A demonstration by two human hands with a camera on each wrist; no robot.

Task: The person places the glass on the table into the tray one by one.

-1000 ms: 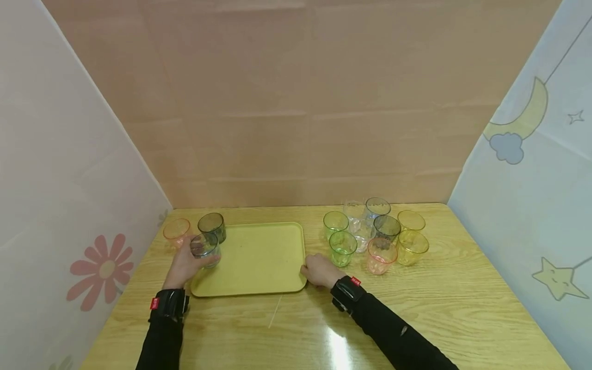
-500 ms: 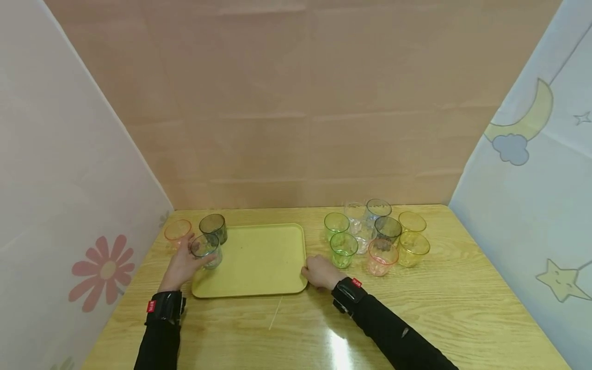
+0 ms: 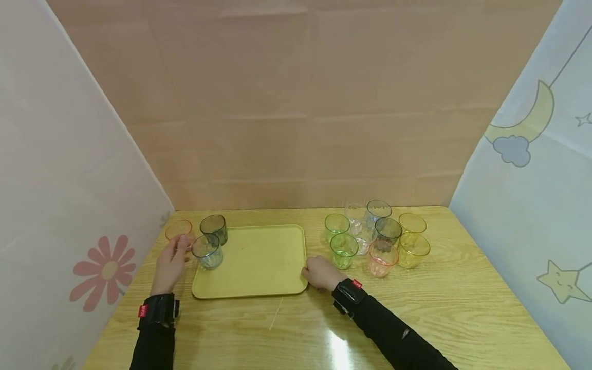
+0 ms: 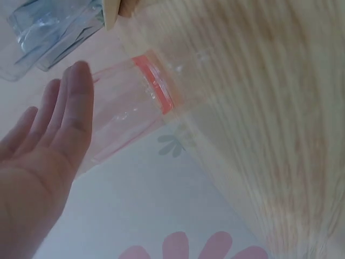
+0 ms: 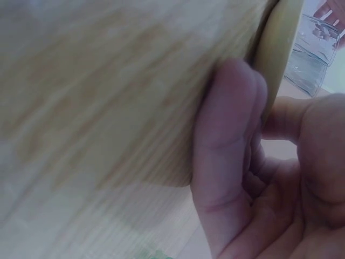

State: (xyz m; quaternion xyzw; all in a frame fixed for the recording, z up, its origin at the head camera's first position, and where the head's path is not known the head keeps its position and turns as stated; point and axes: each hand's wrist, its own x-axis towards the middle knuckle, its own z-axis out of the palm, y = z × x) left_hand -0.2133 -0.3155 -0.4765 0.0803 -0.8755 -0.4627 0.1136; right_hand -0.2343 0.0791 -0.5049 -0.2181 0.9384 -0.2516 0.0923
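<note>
Here's the yellow tray [image 3: 261,262], flat on the table [image 3: 231,334], its near right corner pinched between the right hand's [image 3: 322,272] thumb and fingers, which cover that corner. A blue glass [image 3: 208,253] stands on the tray's left side, hiding part of a dark glass [image 3: 214,226] behind. Left of the tray, the left hand [image 3: 168,264], fingers nearly straight, partly covers a pink glass [image 4: 126,110]; contact, I can't tell. Right of the tray, overlapping glasses [image 3: 343,251] blur together, clear ones faintest. Red tags [image 3: 143,311] mark both wristbands [image 3: 161,312], lettering too small to read.
</note>
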